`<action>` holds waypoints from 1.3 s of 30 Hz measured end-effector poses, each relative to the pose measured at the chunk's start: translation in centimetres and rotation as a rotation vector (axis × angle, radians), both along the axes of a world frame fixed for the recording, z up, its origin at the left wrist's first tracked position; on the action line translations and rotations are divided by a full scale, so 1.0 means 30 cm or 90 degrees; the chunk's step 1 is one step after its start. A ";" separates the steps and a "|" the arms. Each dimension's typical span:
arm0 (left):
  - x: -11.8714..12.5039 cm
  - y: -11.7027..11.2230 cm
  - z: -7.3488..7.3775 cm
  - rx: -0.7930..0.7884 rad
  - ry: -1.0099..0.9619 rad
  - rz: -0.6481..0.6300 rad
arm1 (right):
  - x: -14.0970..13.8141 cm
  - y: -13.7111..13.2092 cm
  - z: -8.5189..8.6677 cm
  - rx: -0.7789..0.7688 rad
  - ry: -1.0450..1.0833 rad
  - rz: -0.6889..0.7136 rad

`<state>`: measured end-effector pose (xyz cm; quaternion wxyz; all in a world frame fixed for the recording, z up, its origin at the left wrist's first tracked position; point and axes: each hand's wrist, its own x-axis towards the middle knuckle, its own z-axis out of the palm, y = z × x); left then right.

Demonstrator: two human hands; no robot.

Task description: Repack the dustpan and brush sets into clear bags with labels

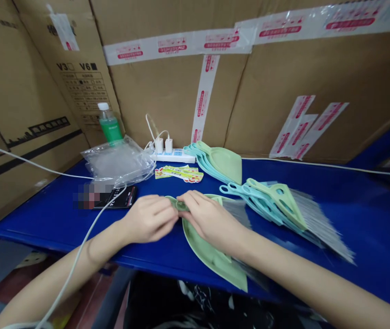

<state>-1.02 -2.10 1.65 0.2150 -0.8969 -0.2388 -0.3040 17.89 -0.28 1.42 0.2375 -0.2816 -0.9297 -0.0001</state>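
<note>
A pale green plastic dustpan (211, 258) lies on the blue table (352, 214) in front of me, a small brush with grey bristles (237, 211) tucked in it. My left hand (150, 218) and my right hand (206, 217) meet at its handle (177, 204), fingers of both curled and pinching it. The right hand rests on the dustpan's upper part.
A pile of mint and green hand brushes (277, 203) lies to the right, a stack of dustpans (220, 161) behind. Paper labels (179, 173), a power strip (174, 155), clear bags (119, 162), a green bottle (109, 125), a phone (121, 197) with white cable sit left. Cardboard boxes wall the back.
</note>
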 end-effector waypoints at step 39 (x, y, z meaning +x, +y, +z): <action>-0.015 0.074 -0.012 -0.716 -0.145 0.194 | 0.167 0.051 -0.073 -0.234 -0.137 0.048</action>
